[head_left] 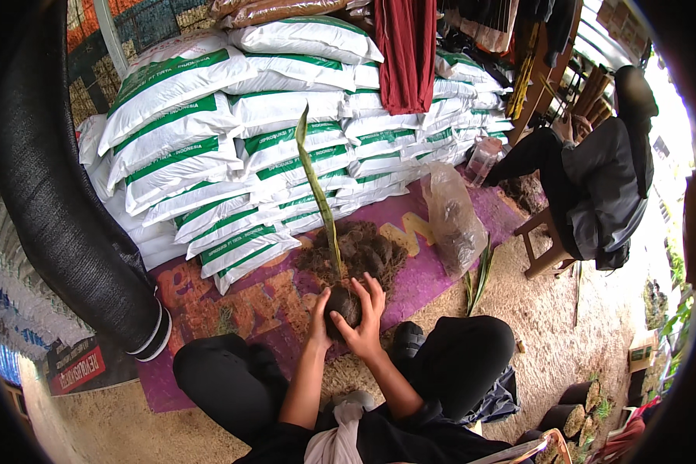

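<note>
Between my knees, I hold a dark, round root ball [343, 305] in both hands. A single tall, narrow green leaf [321, 197] with yellowish edges rises from it, leaning slightly left. My left hand [319, 321] cups the ball's left side. Around the right side curve the fingers of my right hand [367, 315], its thumb lying across the front. Just beyond the ball, a heap of brown fibre and soil [357, 251] sits on the purple printed sheet [410, 290]. The ball's underside is hidden by my hands.
Stacked white and green sacks [294, 131] line the back. A large black roll [62, 185] stands at left. Right of the heap are a clear plastic bag [452, 220], loose long leaves [478, 282] and a plastic jar [483, 161]. Another person [607, 170] sits on a stool [547, 247].
</note>
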Action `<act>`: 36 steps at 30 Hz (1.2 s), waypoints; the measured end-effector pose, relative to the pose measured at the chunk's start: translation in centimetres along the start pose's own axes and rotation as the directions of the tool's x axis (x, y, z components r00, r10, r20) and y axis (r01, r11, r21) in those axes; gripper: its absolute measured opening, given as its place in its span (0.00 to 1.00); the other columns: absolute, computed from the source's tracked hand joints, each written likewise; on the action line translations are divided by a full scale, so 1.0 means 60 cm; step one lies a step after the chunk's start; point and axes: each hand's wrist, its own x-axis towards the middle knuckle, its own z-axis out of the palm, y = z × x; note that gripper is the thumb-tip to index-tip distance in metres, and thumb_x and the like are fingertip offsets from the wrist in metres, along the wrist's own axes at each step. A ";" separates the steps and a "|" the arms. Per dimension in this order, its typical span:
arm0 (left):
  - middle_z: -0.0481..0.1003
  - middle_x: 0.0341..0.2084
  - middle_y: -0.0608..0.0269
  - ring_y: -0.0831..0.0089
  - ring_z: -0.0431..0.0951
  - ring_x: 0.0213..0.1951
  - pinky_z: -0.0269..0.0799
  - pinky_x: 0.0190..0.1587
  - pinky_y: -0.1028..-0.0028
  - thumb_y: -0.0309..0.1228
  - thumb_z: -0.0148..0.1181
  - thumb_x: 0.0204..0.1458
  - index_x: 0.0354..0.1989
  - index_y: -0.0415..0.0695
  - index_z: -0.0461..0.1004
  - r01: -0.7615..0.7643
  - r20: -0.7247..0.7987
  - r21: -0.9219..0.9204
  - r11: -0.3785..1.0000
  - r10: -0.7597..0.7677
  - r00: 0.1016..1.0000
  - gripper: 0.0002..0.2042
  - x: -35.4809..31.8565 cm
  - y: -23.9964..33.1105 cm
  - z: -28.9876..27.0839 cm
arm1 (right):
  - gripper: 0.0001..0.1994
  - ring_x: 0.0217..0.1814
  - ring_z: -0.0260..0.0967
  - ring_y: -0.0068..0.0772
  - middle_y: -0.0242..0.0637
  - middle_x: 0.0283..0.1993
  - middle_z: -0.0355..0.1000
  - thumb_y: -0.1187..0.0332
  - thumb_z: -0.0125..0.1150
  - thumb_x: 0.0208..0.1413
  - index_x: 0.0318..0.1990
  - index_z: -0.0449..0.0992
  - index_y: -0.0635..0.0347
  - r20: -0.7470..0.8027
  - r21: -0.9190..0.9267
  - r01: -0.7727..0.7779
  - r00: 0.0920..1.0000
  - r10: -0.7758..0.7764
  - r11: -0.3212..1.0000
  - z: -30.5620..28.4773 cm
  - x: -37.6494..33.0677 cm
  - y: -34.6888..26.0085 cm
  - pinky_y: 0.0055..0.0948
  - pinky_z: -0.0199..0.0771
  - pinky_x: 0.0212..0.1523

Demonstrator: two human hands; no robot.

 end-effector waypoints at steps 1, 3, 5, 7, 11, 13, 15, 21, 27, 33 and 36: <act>0.75 0.39 0.60 0.67 0.77 0.40 0.74 0.45 0.67 0.48 0.50 0.55 0.44 0.43 0.73 -0.019 -0.017 0.049 0.999 0.020 1.000 0.20 0.002 -0.004 0.002 | 0.35 0.69 0.46 0.53 0.50 0.66 0.51 0.60 0.68 0.43 0.60 0.64 0.60 -0.017 0.009 -0.006 1.000 0.006 1.000 0.001 0.000 0.005 0.51 0.42 0.66; 0.76 0.37 0.60 0.68 0.78 0.38 0.75 0.43 0.67 0.45 0.52 0.55 0.43 0.43 0.73 -0.040 -0.025 0.084 0.996 0.042 0.999 0.18 0.003 -0.004 -0.004 | 0.35 0.70 0.43 0.54 0.51 0.68 0.48 0.59 0.67 0.44 0.61 0.63 0.60 -0.029 0.051 -0.008 1.000 0.010 0.999 0.003 0.000 0.004 0.53 0.39 0.67; 0.76 0.36 0.61 0.68 0.78 0.37 0.75 0.42 0.68 0.44 0.53 0.55 0.42 0.44 0.73 -0.041 -0.010 0.050 0.998 0.042 0.999 0.16 0.008 -0.009 -0.021 | 0.35 0.70 0.43 0.55 0.51 0.69 0.47 0.60 0.67 0.45 0.62 0.62 0.60 -0.015 0.112 -0.006 1.000 0.008 0.994 0.006 -0.002 0.001 0.51 0.42 0.67; 0.75 0.36 0.61 0.68 0.78 0.37 0.75 0.42 0.68 0.44 0.54 0.55 0.42 0.44 0.73 -0.046 -0.044 0.037 0.998 0.048 0.998 0.17 0.022 -0.010 -0.040 | 0.35 0.69 0.47 0.55 0.52 0.68 0.49 0.60 0.66 0.45 0.61 0.62 0.61 0.014 0.179 -0.035 0.999 0.033 0.983 0.014 0.002 -0.001 0.49 0.46 0.66; 0.75 0.37 0.61 0.69 0.77 0.37 0.76 0.41 0.68 0.47 0.55 0.54 0.43 0.44 0.72 -0.055 -0.146 0.049 0.997 0.062 0.987 0.19 0.018 0.005 -0.039 | 0.33 0.64 0.55 0.53 0.53 0.65 0.54 0.61 0.66 0.46 0.60 0.62 0.64 0.136 0.245 -0.144 0.984 0.113 0.959 0.029 0.007 0.006 0.43 0.56 0.63; 0.73 0.44 0.59 0.68 0.76 0.44 0.72 0.48 0.67 0.50 0.50 0.56 0.50 0.42 0.70 -0.091 -0.163 0.171 0.981 0.120 0.979 0.24 0.008 0.015 -0.033 | 0.35 0.61 0.60 0.51 0.52 0.59 0.60 0.63 0.70 0.43 0.59 0.63 0.65 0.083 0.203 -0.066 0.995 0.050 0.977 0.034 0.003 0.006 0.41 0.60 0.60; 0.72 0.49 0.58 0.68 0.74 0.49 0.69 0.53 0.66 0.51 0.46 0.58 0.54 0.41 0.68 -0.145 -0.180 0.205 0.968 0.183 0.966 0.27 -0.003 0.024 -0.033 | 0.36 0.60 0.61 0.50 0.52 0.58 0.62 0.65 0.71 0.41 0.59 0.63 0.66 0.024 0.251 -0.028 0.999 0.023 0.968 0.039 0.007 -0.009 0.40 0.61 0.59; 0.65 0.59 0.60 0.68 0.63 0.61 0.54 0.63 0.68 0.49 0.43 0.60 0.61 0.41 0.64 -0.208 -0.172 0.120 0.971 0.227 0.959 0.27 0.003 0.021 -0.049 | 0.37 0.56 0.66 0.37 0.45 0.55 0.66 0.69 0.72 0.39 0.60 0.62 0.64 0.150 0.583 -0.236 0.972 0.183 0.778 0.031 0.010 -0.021 0.36 0.66 0.56; 0.74 0.44 0.58 0.67 0.77 0.43 0.74 0.46 0.66 0.47 0.48 0.57 0.51 0.43 0.71 0.000 0.022 -0.223 0.975 0.005 1.000 0.22 -0.021 0.025 -0.031 | 0.37 0.64 0.57 0.50 0.47 0.60 0.62 0.58 0.69 0.40 0.60 0.64 0.59 0.008 0.022 0.126 0.992 -0.126 0.992 0.021 0.005 -0.048 0.52 0.43 0.66; 0.74 0.37 0.58 0.67 0.77 0.39 0.76 0.40 0.68 0.44 0.52 0.55 0.45 0.44 0.71 0.021 0.065 -0.186 0.982 -0.009 0.998 0.17 -0.005 0.015 -0.058 | 0.32 0.62 0.59 0.47 0.42 0.56 0.66 0.58 0.67 0.41 0.56 0.68 0.59 0.072 0.113 0.139 0.986 -0.147 0.984 0.021 0.000 -0.036 0.53 0.40 0.67; 0.73 0.40 0.57 0.67 0.77 0.41 0.76 0.42 0.68 0.45 0.51 0.56 0.47 0.43 0.70 -0.030 -0.042 -0.098 0.995 0.026 0.999 0.19 -0.008 0.021 -0.044 | 0.32 0.62 0.60 0.48 0.43 0.56 0.66 0.59 0.68 0.41 0.56 0.68 0.60 0.092 0.124 0.110 0.988 -0.122 0.986 0.019 0.006 -0.035 0.53 0.44 0.65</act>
